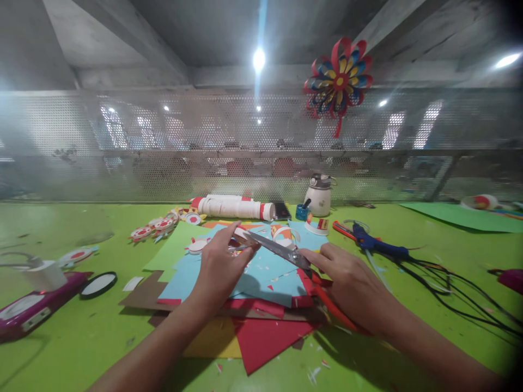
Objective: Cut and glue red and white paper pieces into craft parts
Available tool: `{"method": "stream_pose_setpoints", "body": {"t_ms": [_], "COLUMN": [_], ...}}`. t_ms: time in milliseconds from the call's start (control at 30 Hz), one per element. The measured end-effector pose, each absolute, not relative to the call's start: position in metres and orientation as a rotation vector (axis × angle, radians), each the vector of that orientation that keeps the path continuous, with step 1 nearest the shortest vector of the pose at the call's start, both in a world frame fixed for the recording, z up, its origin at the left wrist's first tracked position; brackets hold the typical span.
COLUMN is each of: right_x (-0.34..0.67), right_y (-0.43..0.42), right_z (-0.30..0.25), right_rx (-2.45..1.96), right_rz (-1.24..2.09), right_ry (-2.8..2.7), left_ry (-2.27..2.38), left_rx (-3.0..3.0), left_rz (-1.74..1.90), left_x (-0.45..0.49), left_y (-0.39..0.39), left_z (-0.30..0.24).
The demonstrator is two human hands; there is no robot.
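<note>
My right hand (347, 280) is closed round the red handles of a pair of scissors (281, 251), whose open metal blades point up and left. My left hand (223, 261) pinches a small piece of paper (239, 235) at the blade tips. Both hands hover over a stack of coloured paper sheets (261, 283), light blue on top, red, yellow and brown beneath, lying on the green table (81, 337).
White rolled tubes (235, 208) and a white bottle (319, 195) stand at the back. A blue glue gun (378, 245) with black cables lies right. Red-and-white paper rounds (153, 228) and a pink device (32, 305) lie left. A paper flower (338, 79) hangs on the mesh wall.
</note>
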State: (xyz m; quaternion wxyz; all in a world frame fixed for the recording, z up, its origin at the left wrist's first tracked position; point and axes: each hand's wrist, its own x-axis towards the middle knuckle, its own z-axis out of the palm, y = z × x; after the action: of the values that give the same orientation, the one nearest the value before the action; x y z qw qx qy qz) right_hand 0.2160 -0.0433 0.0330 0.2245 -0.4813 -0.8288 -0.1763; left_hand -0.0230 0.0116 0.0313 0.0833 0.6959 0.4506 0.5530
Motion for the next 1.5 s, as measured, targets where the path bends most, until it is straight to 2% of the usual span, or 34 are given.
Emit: {"method": "stream_pose_setpoints", "body": {"t_ms": [733,1500], "right_x": [0.2197,0.2244], "right_y": [-0.0449,-0.0436], "right_z": [0.0374,0.0365], "right_rx": [-1.321,-1.315], "right_rz": [-0.297,-0.286], "right_ry": [-2.297,-2.312], "left_ry": [1.309,1.332], "left_rx": [1.963,1.959], "left_rz": [1.556,1.563], "left_x": [-0.0229,-0.0236], "left_y": [0.0110,0.0110], "left_z": [0.0328,0.0358]}}
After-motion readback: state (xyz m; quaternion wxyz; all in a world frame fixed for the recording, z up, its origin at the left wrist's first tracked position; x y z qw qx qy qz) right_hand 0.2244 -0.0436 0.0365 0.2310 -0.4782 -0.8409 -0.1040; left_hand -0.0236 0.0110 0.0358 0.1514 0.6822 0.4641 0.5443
